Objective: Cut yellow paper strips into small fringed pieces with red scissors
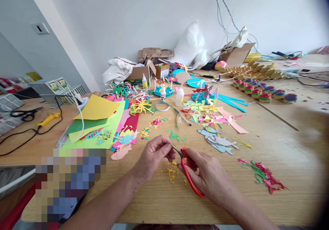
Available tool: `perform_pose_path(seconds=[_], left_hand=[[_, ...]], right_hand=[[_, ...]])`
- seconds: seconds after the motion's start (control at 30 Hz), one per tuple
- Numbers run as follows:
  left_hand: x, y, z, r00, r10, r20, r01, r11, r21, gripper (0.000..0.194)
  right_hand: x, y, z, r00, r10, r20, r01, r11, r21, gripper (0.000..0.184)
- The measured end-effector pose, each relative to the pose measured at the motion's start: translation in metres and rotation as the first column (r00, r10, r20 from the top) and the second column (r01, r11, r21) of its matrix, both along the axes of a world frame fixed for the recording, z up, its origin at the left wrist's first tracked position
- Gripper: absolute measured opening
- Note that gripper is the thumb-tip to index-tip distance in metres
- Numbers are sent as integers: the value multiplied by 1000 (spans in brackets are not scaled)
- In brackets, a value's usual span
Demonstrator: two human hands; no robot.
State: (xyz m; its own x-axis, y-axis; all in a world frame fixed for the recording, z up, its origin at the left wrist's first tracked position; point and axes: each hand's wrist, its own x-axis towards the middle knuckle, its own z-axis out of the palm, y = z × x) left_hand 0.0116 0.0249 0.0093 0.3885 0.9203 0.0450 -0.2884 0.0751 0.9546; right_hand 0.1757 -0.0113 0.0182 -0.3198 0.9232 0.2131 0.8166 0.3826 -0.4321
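My right hand (203, 170) is wrapped round red-handled scissors (191, 180), their blades pointing up and left. At the blade tips my left hand (155, 154) is closed in a pinch; a small bit of yellowish paper seems to show there, mostly hidden by the fingers. Yellow paper scraps (172, 173) lie on the table below both hands. Beyond them are green paper snippets (175, 135), a pile of tiny pink and mixed bits (156, 122) and a little heap of coloured dots (145, 133). Grey paper fish (218, 141) lie to the right of my hands.
Coloured paper sheets (95, 115) and pink paper fish (122, 152) lie at left. Glue bottles (180, 97) stand mid-table. Red and green shreds (263, 175) lie at right, painted egg-carton pieces (264, 94) behind. A yellow glue gun (48, 119) with a cord rests far left. Someone pixelated is at lower left.
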Motion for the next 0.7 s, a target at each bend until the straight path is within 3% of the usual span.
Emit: perform_pose_path(seconds=[0.37,0.5,0.6,0.7], left_hand=[[4,-4,0,990,18,137,-15,1000,-21,10],[4,-5,-2,995,33,89,-35,999,27,12],[4,-4,-2,998,64,3,-64,995,78,13],[3,-3,-2,987,75,-144,-50,984,174,14]], right_hand=[[-8,-1,-2,1000,-25,-12,26,997,72,17],[-10,-1,-3,989,-51,-140,55,998,29,19],[-9,0,-3,900,-79,-428,12,987,-158,25],[-10,4,-2,716,-144,-683,-36,970,-242,22]])
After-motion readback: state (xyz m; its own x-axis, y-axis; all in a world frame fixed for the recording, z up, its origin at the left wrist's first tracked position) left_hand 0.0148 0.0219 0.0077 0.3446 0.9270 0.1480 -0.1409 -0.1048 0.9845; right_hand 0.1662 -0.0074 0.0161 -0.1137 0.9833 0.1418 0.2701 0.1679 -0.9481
